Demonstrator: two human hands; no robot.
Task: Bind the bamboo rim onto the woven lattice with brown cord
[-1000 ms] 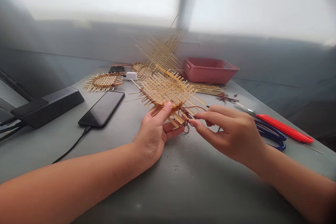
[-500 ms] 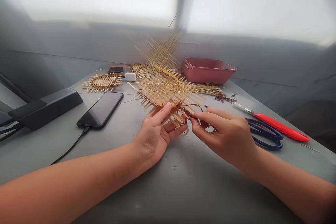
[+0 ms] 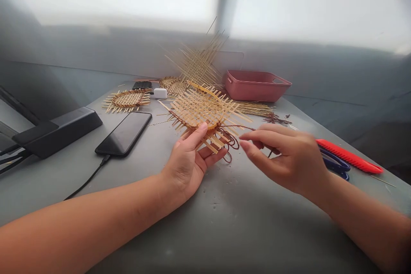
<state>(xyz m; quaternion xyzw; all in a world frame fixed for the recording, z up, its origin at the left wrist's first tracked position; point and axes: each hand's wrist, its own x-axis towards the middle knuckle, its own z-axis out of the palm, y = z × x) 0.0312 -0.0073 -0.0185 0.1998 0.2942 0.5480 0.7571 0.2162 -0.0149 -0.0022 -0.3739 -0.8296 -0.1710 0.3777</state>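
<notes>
My left hand [image 3: 189,158] pinches the near edge of a woven bamboo piece [image 3: 199,105], thumb on top and fingers underneath. Pale strip ends stick out all round it, and a thin yellow bamboo hoop [image 3: 221,103] lies over the weave. Brown cord [image 3: 233,141] binds part of the left edge and hangs in loose loops by my left fingertips. One strand stretches from the edge to my right hand [image 3: 285,156], whose curled fingers hold it; where it passes behind them is hidden. The right thumb and index tips are close together, just right of the loops.
A phone [image 3: 124,134] on a cable and a black box [image 3: 58,130] lie left. Behind are another woven piece [image 3: 130,99], a white case [image 3: 160,93], a pink basket [image 3: 257,87] and bamboo sticks [image 3: 253,108]. Blue-handled scissors [image 3: 335,160] and a red-handled cutter [image 3: 349,156] lie right.
My right hand has moved right, away from the cord loops, which now show more openly. It covers more of the scissors. The left hand keeps its hold on the woven piece.
</notes>
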